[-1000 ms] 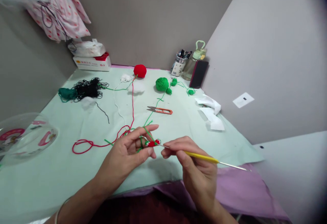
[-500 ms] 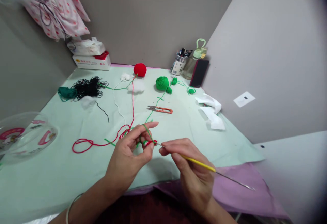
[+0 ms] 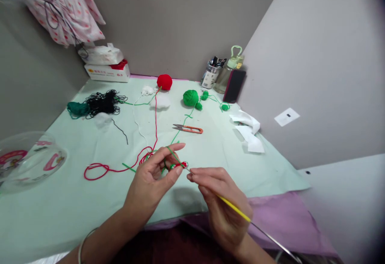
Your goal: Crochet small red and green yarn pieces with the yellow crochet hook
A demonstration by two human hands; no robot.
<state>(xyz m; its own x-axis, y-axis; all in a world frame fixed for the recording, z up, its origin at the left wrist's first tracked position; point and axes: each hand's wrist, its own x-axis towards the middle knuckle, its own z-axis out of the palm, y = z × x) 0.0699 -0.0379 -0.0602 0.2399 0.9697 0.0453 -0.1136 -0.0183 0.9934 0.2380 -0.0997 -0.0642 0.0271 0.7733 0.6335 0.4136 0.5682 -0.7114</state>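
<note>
Between thumb and fingers, my left hand (image 3: 155,175) pinches a small red, green and white crochet piece (image 3: 180,165). A green yarn strand (image 3: 173,153) runs over its raised index finger. My right hand (image 3: 224,202) grips a crochet hook (image 3: 236,207) with a yellow handle, its metal tip at the right end of the crochet piece. How the tip sits in the stitches is too small to make out. Loose red yarn (image 3: 99,167) lies in loops left of my left hand. Orange thread snips (image 3: 188,128) rest on the cloth beyond both hands.
At the back sit a red yarn ball (image 3: 164,82) and a green yarn ball (image 3: 190,98). Black yarn (image 3: 105,103) lies at left, above a clear plastic bowl (image 3: 58,167). White paper strips (image 3: 251,135), a phone (image 3: 235,86) and a bottle (image 3: 224,80) are at right.
My right hand has tilted so the hook's rear end swings downward. The crochet piece has turned slightly upward at its right end. My left hand has barely moved.
</note>
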